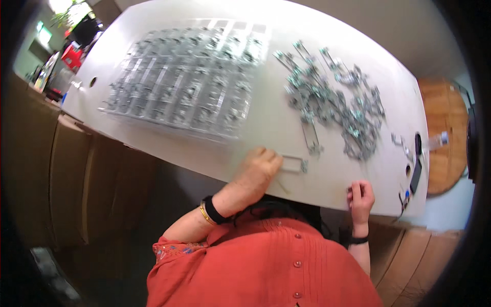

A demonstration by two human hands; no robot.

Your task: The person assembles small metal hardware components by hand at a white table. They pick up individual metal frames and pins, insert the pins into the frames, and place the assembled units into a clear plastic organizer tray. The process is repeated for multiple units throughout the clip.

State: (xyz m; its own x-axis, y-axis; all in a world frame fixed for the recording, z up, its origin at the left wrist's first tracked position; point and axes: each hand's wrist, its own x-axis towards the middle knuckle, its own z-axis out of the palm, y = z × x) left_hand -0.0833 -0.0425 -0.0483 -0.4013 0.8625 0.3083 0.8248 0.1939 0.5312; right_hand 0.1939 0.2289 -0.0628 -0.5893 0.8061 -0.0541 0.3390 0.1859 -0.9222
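My left hand (262, 168) is closed over the near edge of the white table, its fingers on one end of a narrow rectangular metal frame (292, 170). The frame's other end, with a small silvery fitting, points to the right. At the table's front edge further right is my right hand (361, 195), fingers curled in; whatever they may hold is hidden. Beyond my hands lies a loose pile of similar silvery metal parts (332, 102). One of them, a long frame (310, 134), sticks out of the pile toward me.
A clear plastic tray (176, 87) with rows of compartments holding small metal parts covers the left of the white table (266, 123). By the right edge lie a black tool (417, 174) and a small metal piece (401, 143). A round wooden stool (442, 135) stands beyond.
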